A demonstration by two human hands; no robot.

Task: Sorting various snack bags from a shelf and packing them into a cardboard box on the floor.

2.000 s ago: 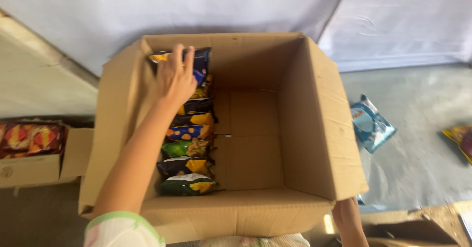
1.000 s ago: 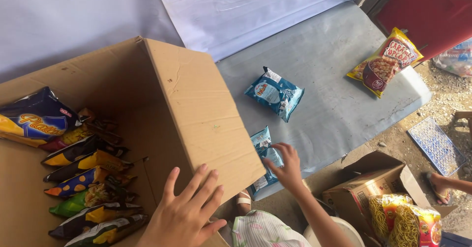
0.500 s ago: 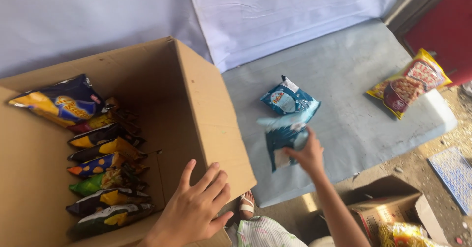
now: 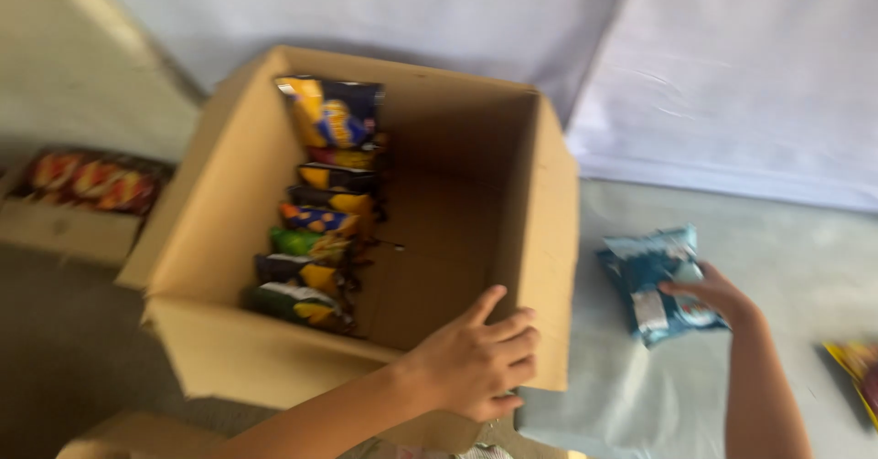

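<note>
Tray at far left: low cardboard tray (image 4: 57, 229) on the ground, holding red and orange snack packets (image 4: 87, 180), blurred.
Big box: open cardboard box (image 4: 215, 354) in the middle of the view, its flaps turned outward and its right wall standing tall.
Packets in box: row of snack bags (image 4: 315, 240) standing on edge along the left inner wall, dark blue, yellow, orange and green; a larger blue and yellow bag (image 4: 331, 112) leans at the far end of the row; the right half of the box floor is bare cardboard.
Left hand: left hand (image 4: 476, 358) reaches in from the bottom edge and rests on the near right corner of the box, fingers (image 4: 512, 331) spread and loosely curled over the rim, thumb raised; it grips nothing but the cardboard.
Blue bag: light blue snack bag (image 4: 654, 285) lies just right of the box on a grey sheet (image 4: 796, 240).
Right hand: right hand (image 4: 713, 296) comes up from the lower right, closed around the right edge of the blue bag, fingers over its front.
Far right edge: corner of a yellow and red packet (image 4: 855, 372) on the sheet, mostly cut off.
Background: pale cloth (image 4: 732, 75) hangs behind the box.
</note>
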